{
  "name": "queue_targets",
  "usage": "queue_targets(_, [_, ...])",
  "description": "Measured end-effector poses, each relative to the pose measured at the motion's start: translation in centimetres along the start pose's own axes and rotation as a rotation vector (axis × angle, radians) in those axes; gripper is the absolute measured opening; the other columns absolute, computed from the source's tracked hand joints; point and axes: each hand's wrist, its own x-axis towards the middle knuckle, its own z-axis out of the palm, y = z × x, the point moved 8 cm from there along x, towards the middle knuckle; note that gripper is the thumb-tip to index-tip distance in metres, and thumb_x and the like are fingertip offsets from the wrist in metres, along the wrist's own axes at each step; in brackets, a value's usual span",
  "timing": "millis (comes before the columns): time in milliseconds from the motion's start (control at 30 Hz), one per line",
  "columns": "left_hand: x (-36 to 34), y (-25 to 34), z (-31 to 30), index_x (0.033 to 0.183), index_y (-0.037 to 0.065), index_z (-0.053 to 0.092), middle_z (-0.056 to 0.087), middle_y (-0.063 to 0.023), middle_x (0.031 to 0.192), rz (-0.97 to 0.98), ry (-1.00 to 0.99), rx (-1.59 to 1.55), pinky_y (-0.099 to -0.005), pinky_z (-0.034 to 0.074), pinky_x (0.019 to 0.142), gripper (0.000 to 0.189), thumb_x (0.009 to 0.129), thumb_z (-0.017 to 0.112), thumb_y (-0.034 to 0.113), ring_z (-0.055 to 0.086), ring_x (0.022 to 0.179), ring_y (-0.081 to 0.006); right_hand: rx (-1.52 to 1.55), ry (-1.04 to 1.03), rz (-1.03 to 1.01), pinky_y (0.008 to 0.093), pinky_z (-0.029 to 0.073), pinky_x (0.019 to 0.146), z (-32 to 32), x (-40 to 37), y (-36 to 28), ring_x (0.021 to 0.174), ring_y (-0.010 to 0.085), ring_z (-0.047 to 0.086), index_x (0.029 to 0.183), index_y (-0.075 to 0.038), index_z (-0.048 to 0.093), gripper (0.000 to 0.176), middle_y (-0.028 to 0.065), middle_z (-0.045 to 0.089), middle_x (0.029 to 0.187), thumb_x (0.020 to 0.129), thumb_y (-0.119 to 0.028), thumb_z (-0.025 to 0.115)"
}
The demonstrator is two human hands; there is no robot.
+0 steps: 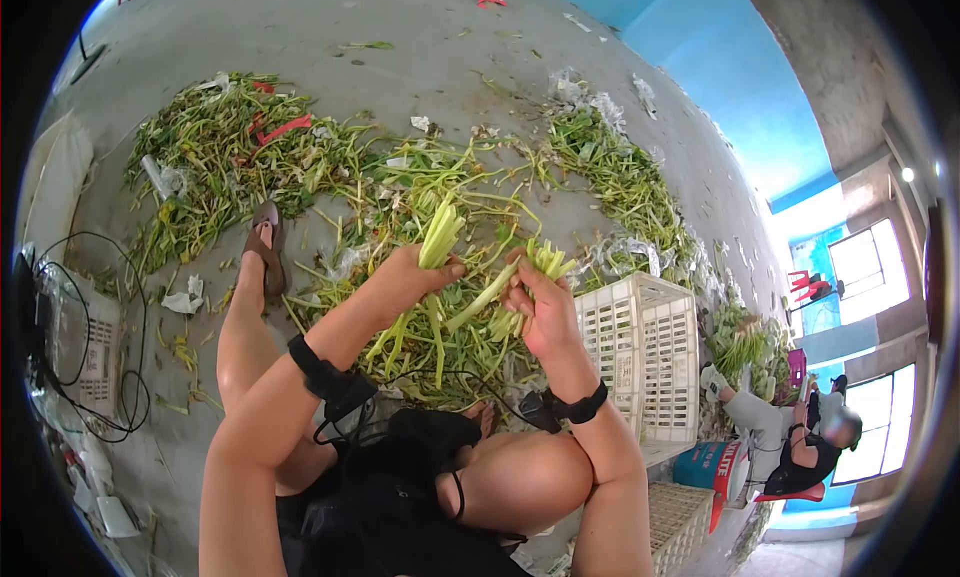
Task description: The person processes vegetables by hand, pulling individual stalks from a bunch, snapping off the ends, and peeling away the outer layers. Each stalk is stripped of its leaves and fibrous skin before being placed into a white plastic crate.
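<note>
My left hand (412,276) is closed round a bunch of pale green vegetable stalks (441,233), their blunt ends fanned upward and thinner stems hanging below the fist. Close by on the right, my right hand (545,305) grips a second bunch of green stalks (550,260). One longer stalk (484,299) slants down and left from that hand. Both bunches are held in the air above a heap of loose stems and leaves (430,342) on the floor. Black bands with small boxes are strapped round both wrists.
A white plastic crate (637,352) stands right of my right hand, with another crate (684,527) below it. Piles of green trimmings (235,157) and plastic scraps cover the floor ahead. At the right, a person (805,457) sits near a blue-and-red bucket (705,465). Black cables (130,377) lie left.
</note>
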Motion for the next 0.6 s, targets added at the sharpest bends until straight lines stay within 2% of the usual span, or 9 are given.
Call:
queue_targets(133, [0.6,-1.3,1.0,0.100,0.004,0.064,0.057,0.0024,0.071,-0.032,-0.086,-0.061,-0.0254,0.040,0.060,0.019,0.090,0.064,0.020,0.049,0.062,-0.0079,-0.006,-0.032,0.004,0.0228,0.035,0.054,0.4,-0.1,0.1,0.050,0.0040,0.034,0.105,-0.003,0.060,0.020,-0.0018,0.051,0.076,0.094,-0.019,0.058])
queue_targets(233, [0.4,-1.1,2.1,0.100,0.004,0.064,0.058,0.0022,0.074,-0.006,-0.125,-0.232,-0.0248,0.042,0.061,0.018,0.089,0.064,0.018,0.051,0.064,-0.0076,-0.022,-0.069,0.006,0.0221,0.034,0.054,0.9,-0.1,0.3,0.051,0.0036,0.035,0.104,-0.002,0.061,0.021,-0.0026,0.052,0.075,0.093,-0.020,0.058])
queue_targets(333, [0.3,-1.2,2.8,0.101,0.005,0.064,0.060,0.0017,0.078,-0.075,-0.177,-0.328,-0.0240,0.044,0.061,0.019,0.088,0.066,0.018,0.052,0.066,-0.0077,-0.031,-0.069,-0.001,0.0214,0.034,0.054,1.0,0.0,0.4,0.051,0.0032,0.035,0.104,-0.002,0.062,0.021,-0.0026,0.053,0.074,0.093,-0.020,0.059])
queue_targets(467, [0.2,-1.1,3.0,0.100,0.005,0.063,0.058,0.0019,0.078,-0.064,-0.191,-0.314,-0.0233,0.042,0.058,0.019,0.086,0.068,0.017,0.051,0.064,-0.0078,-0.067,-0.041,-0.017,0.0201,0.032,0.054,1.3,-0.1,0.1,0.052,0.0027,0.035,0.105,-0.003,0.063,0.022,-0.0019,0.056,0.076,0.094,-0.021,0.059])
queue_targets(600, [0.4,-1.1,2.4,0.097,0.005,0.062,0.057,0.0026,0.077,-0.029,-0.129,-0.261,-0.0231,0.041,0.057,0.018,0.085,0.069,0.016,0.049,0.063,-0.0079,-0.167,0.010,-0.008,0.0198,0.032,0.053,0.8,0.0,0.3,0.055,0.0025,0.039,0.102,-0.004,0.064,0.024,-0.0029,0.058,0.076,0.089,-0.024,0.066])
